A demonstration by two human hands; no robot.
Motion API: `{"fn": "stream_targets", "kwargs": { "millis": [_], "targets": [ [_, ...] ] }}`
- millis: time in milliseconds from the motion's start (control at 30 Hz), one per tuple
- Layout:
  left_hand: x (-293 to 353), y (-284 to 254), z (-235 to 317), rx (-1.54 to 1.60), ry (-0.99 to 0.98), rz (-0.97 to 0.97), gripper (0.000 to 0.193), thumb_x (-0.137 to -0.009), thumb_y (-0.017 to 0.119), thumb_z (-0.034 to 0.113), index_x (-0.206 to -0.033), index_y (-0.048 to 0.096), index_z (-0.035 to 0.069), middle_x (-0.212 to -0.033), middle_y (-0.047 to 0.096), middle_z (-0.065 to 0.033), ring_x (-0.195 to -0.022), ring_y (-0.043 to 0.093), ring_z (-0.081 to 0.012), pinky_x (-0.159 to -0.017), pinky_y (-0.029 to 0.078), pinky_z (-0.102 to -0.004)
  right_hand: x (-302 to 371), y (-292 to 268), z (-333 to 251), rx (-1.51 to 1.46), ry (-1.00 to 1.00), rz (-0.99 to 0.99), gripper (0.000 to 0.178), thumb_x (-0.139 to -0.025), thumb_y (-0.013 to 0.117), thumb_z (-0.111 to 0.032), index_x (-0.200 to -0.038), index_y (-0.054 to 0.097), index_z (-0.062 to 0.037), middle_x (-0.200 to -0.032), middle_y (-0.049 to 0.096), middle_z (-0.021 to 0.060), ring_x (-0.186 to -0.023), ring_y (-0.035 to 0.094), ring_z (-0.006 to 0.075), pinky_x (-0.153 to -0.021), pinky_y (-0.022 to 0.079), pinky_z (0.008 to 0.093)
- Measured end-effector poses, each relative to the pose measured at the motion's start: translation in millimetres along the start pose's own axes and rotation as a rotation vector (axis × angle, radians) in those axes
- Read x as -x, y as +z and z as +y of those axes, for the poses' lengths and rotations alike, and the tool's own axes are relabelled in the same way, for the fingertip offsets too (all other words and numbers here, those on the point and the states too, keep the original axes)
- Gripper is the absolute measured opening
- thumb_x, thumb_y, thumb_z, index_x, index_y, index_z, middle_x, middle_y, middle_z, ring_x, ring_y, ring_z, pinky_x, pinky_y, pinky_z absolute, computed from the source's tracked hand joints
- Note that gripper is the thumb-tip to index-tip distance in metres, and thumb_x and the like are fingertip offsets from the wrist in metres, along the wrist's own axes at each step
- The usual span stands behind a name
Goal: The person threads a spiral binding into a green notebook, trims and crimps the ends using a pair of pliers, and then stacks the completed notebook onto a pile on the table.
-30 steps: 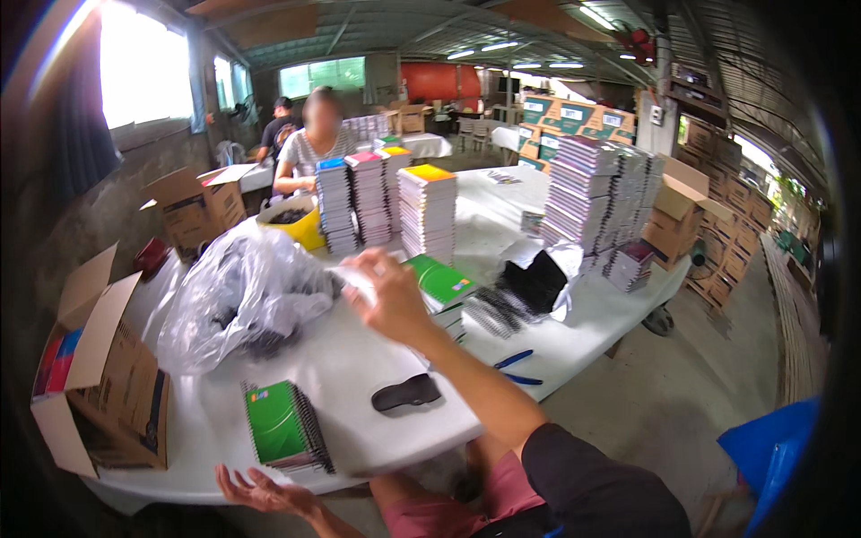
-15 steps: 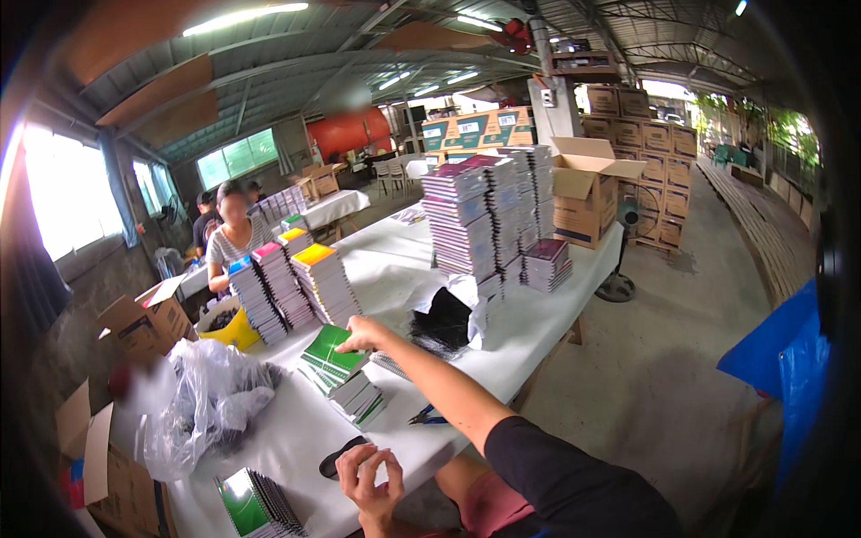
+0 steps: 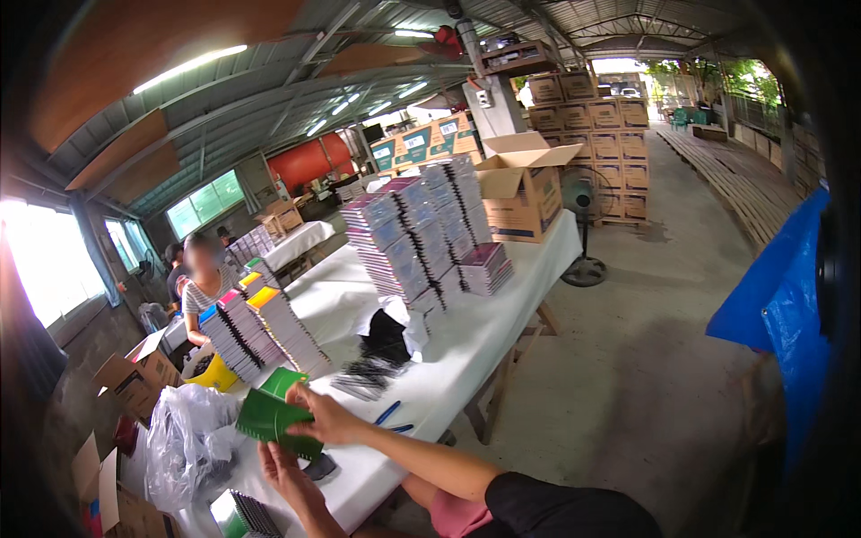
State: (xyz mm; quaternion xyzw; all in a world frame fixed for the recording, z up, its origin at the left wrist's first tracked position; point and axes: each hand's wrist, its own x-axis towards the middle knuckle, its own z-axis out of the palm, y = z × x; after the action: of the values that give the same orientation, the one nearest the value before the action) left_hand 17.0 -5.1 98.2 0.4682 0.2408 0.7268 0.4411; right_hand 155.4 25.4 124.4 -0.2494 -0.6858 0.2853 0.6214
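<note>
A green-covered spiral notebook is tilted above the near table, and my right hand grips its right side, fingers closed. My left hand is at the lower edge, its fingertips partly behind the cover; it seems to pinch the notebook there. More green notebooks show just behind, mostly hidden. Below left of my left hand lies a small pile of green spiral notebooks. A dark flat object peeks out beside my hands. To the right, a blue-handled tool rests on the white-covered table.
Tall notebook stacks stand at the table's far end beside an open carton. Coloured-cover stacks, a clear plastic bag and a yellow tub sit left. Black material in white wrapping lies mid-table. A person is across.
My right hand has drawn back from the green stack with a notebook in it. My left hand has risen from the table edge to meet it. The view has turned right.
</note>
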Motion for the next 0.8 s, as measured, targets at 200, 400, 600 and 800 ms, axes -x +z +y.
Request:
{"fn": "stream_targets", "kwargs": {
  "millis": [200, 400, 600, 800],
  "targets": [
    [21.4, 45.2, 7.0, -0.25, 0.171, -0.073, 0.022, -0.094, 0.051, 0.013, -0.11, 0.057, -0.002, -0.098, 0.062, -0.0077, -0.088, 0.057, -0.0149, -0.079, 0.044, -0.0266, 48.5, -36.8, -19.9, -0.116, 0.068, -0.001, 0.043, -0.083, 0.069, -0.014, -0.113, 0.039, -0.0043, -0.102, 0.058, 0.009, -0.097, 0.058, 0.0156, -0.077, 0.048, 0.0292],
    [29.9, 69.1, 13.6, -0.937, 0.544, -0.251, 0.022, -0.091, 0.048, 0.011, -0.107, 0.059, 0.001, -0.088, 0.059, -0.0159, -0.083, 0.055, -0.0313, -0.076, 0.043, -0.0402, 66.8, -83.5, -31.6, -0.143, -0.007, 0.099, 0.046, -0.082, 0.066, -0.007, -0.122, 0.042, -0.0089, -0.092, 0.059, 0.0099, -0.091, 0.059, 0.0139, -0.075, 0.049, 0.0282],
    [50.8, 96.4, 32.7, -1.241, 0.684, -0.44, 0.028, -0.084, 0.048, 0.006, -0.107, 0.065, 0.006, -0.087, 0.058, -0.0121, -0.09, 0.05, -0.0304, -0.083, 0.039, -0.0413, 82.9, -79.3, -43.3, 0.417, -0.017, 0.004, 0.068, -0.078, 0.055, 0.003, -0.137, 0.027, -0.0158, -0.089, 0.059, 0.0188, -0.075, 0.059, 0.0335, -0.065, 0.044, 0.0412],
    [57.8, 101.5, 19.4, -1.405, 0.724, -0.364, 0.025, -0.086, 0.048, 0.018, -0.104, 0.064, 0.011, -0.095, 0.058, -0.007, -0.099, 0.049, -0.0277, -0.084, 0.033, -0.0475, 88.6, -63.9, -22.2, 0.099, -0.074, 0.137, 0.05, -0.082, 0.05, 0.002, -0.126, 0.029, -0.0094, -0.093, 0.058, 0.0216, -0.079, 0.059, 0.0362, -0.067, 0.042, 0.0445]
  ]
}}
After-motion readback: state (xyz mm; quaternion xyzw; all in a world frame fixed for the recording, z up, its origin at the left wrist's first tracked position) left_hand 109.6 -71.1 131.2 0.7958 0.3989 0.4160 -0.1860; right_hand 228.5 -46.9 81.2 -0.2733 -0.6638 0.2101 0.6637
